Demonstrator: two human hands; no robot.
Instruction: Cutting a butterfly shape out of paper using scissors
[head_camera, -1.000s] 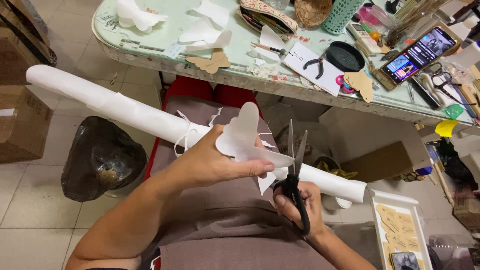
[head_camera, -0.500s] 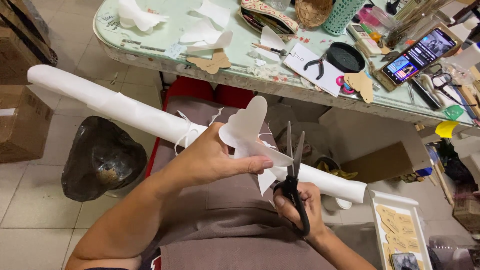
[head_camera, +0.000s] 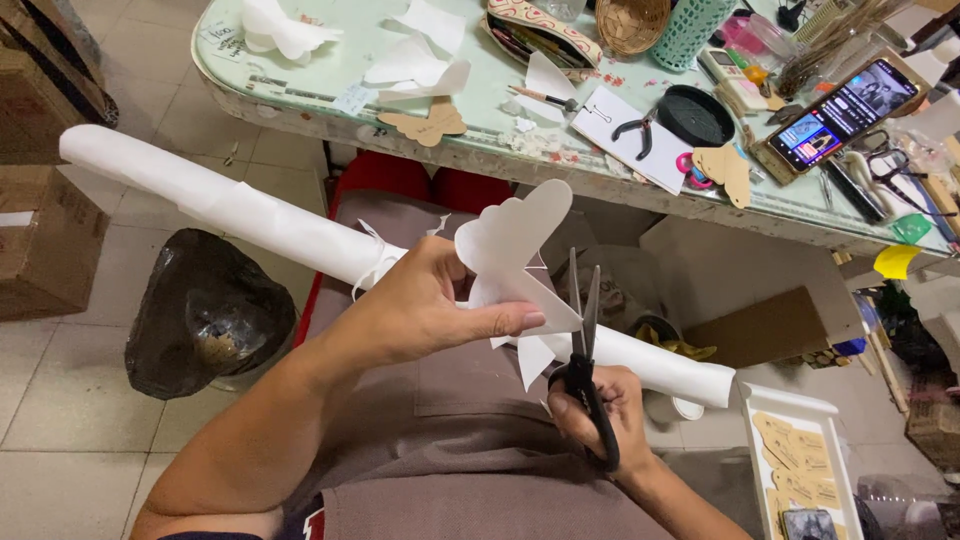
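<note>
The left hand (head_camera: 425, 310) pinches the white paper cutout (head_camera: 510, 255) closed-fingered. The right hand (head_camera: 600, 410) grips black scissors (head_camera: 585, 350), blades slightly parted. For clean curves, the paper should be rotated, not the scissors.

The floor (head_camera: 60, 400) is pale square tile with thin grout lines, lit evenly and softly. At twelve o'clock a table (head_camera: 500, 150) with a pale green top and a worn, rounded edge runs across the view, crowded with clutter. Under it, near the centre, sits a red stool (head_camera: 385, 175). At nine o'clock stands a brown cardboard box (head_camera: 40, 240), and just beside it, toward eight o'clock, a dark plastic bag (head_camera: 205, 310) bulges on the tile. At three o'clock another cardboard box (head_camera: 770, 325) lies below the table. At five o'clock is a white tray (head_camera: 800, 410).
</note>
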